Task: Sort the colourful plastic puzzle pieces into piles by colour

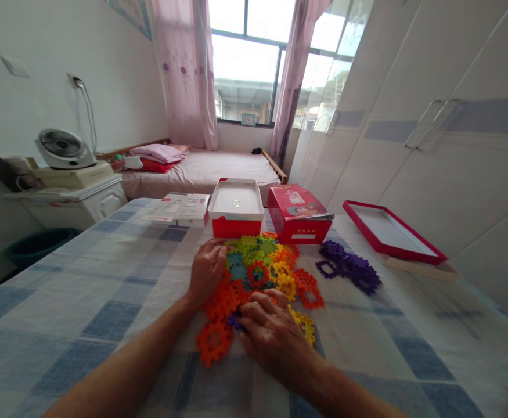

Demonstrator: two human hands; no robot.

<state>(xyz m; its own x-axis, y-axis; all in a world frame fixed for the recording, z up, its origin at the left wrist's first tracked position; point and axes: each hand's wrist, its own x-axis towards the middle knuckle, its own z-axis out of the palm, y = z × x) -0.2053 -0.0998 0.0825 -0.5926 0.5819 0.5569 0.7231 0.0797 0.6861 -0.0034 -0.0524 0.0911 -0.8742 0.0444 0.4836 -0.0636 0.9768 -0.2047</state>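
A heap of colourful notched plastic building pieces (258,261) lies on the table in front of me, in orange, yellow, green and teal. My left hand (208,271) rests against the heap's left side, fingers lightly bent and holding nothing that I can see. My right hand (269,328) reaches over the near side, fingers curled down, closed on a small purple piece (235,320) that peeks out beside the fingers. Its fingertips are partly hidden. An orange square piece (214,341) lies nearest me. Apart at the right is a pile of purple pieces (349,266).
Behind the heap stand an open white-and-red box (237,223) and a red carton (299,215). A flat white box (179,209) is at the back left, a red-rimmed lid (395,232) at the right. A checked cloth (105,316) covers the table. Beyond are a bed (219,165) and a fan (64,148).
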